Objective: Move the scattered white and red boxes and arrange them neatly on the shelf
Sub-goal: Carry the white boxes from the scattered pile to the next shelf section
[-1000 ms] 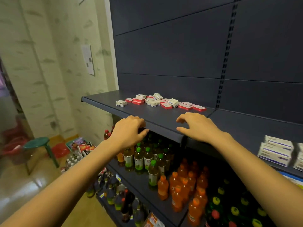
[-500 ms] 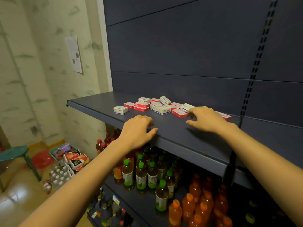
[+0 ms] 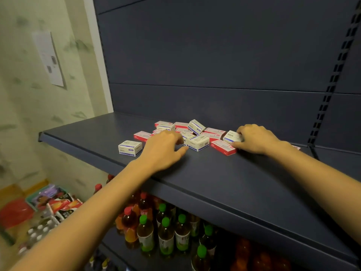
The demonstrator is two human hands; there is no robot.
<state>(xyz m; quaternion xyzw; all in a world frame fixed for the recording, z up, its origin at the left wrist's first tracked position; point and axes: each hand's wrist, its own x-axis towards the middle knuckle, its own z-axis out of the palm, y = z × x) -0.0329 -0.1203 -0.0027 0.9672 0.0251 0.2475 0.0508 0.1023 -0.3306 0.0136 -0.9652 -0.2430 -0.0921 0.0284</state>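
Both hands are on the dark shelf (image 3: 224,178), at the near edge of the box pile (image 3: 187,132). Left hand (image 3: 163,148) lies palm down, fingers curled loosely, thumb tip touching the front corner of a white box (image 3: 198,142); fingertips are hidden behind the knuckles, so can't tell if it grips anything. Right hand (image 3: 256,138) is cupped over another white box (image 3: 231,136), fingers wrapped on its far side, thumb against the end of a flat red box (image 3: 223,147); the box looks held, but the contact side is hidden. One white box (image 3: 130,148) sits alone left of the left hand, apart from the pile. The pile itself is a jumble of flat red-and-white packs with a tilted white box (image 3: 196,126) propped on top; several packs are half covered by others or by the hands, count unclear. A sliver of another pack (image 3: 296,147) shows behind the right wrist, mostly hidden. Print on the boxes is too small to read. Lower shelf: bottles (image 3: 166,235) with green and red caps, right part lost in shadow. Floor clutter at lower left is blurred.
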